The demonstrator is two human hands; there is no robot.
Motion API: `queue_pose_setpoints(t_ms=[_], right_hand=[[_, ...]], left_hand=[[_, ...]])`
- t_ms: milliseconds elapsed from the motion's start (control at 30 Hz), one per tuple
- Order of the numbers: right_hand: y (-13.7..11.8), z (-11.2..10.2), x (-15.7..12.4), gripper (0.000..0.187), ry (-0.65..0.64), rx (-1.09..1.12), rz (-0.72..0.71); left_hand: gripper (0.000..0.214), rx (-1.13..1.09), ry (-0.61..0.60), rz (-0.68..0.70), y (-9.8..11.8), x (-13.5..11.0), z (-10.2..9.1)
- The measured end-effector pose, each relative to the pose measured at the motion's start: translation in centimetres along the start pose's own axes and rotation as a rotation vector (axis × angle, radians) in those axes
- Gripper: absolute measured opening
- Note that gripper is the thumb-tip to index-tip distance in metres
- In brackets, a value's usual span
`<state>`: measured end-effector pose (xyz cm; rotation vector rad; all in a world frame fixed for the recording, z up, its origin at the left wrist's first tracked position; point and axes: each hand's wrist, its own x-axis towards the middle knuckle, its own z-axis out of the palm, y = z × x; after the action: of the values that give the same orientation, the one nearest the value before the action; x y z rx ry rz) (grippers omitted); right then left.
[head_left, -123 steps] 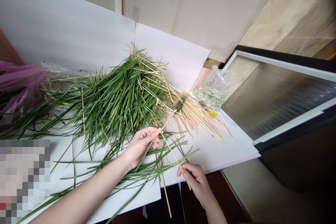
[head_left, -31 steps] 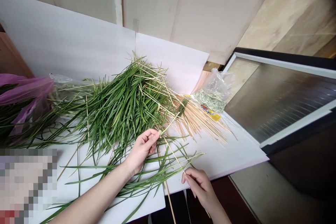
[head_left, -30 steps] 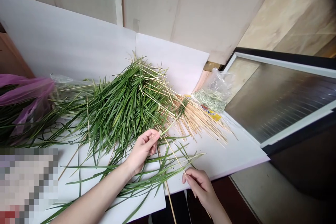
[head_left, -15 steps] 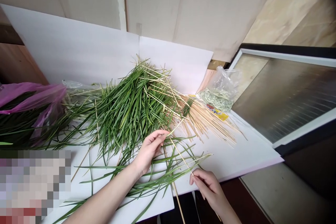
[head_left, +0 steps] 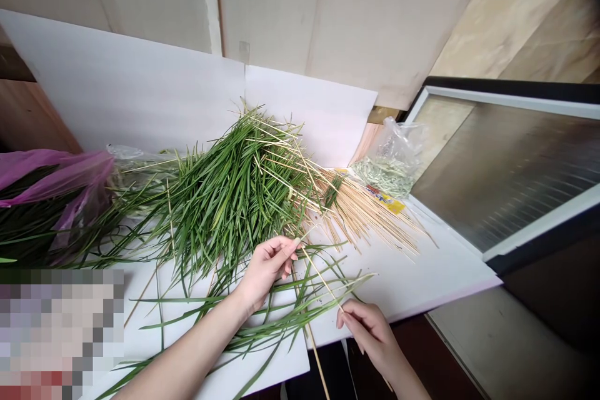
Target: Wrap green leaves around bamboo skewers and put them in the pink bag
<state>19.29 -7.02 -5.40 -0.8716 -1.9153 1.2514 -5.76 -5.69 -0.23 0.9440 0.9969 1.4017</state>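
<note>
My right hand (head_left: 370,331) is closed around a thin bamboo skewer (head_left: 323,278), whose lower end runs out below the palm. The skewer slants up and left to the fingertips of my left hand (head_left: 272,265). Those fingers pinch a chive stalk (head_left: 307,235), its pale end sticking out beside the skewer's tip. Whether the tip is through the stalk I cannot tell. Loose chives (head_left: 281,325) lie across the table between and under my hands. Beyond them rises a big heap of green chives (head_left: 234,194), with several skewers lying on it.
A fan of bamboo skewers (head_left: 370,215) lies right of the heap. Behind it stands a clear bag (head_left: 394,162) with pale green pieces. A purple bag (head_left: 89,178) of greens lies at left. The white table (head_left: 412,281) ends near my right hand, beside a framed glass panel (head_left: 525,175).
The pale stalk end beyond my left fingers now shows shorter and lower. Both hands keep almost the same place, and the whole view has shifted slightly.
</note>
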Motion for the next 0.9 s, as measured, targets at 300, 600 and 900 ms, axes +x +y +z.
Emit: queue_pose_setpoints(t_ms=[300, 600, 900], right_hand=[[0.53, -0.02, -0.04, 0.043, -0.006, 0.024, -0.011], [0.54, 0.06, -0.06, 0.042, 0.003, 0.029, -0.028], [0.66, 0.06, -0.05, 0.043, -0.004, 0.044, -0.022]], left_hand=[[0.033, -0.028, -0.004, 0.038, -0.15, 0.12, -0.09], [0.029, -0.103, -0.033, -0.005, -0.34, 0.22, -0.21], [0.028, -0.089, -0.033, 0.016, -0.47, 0.35, -0.37]])
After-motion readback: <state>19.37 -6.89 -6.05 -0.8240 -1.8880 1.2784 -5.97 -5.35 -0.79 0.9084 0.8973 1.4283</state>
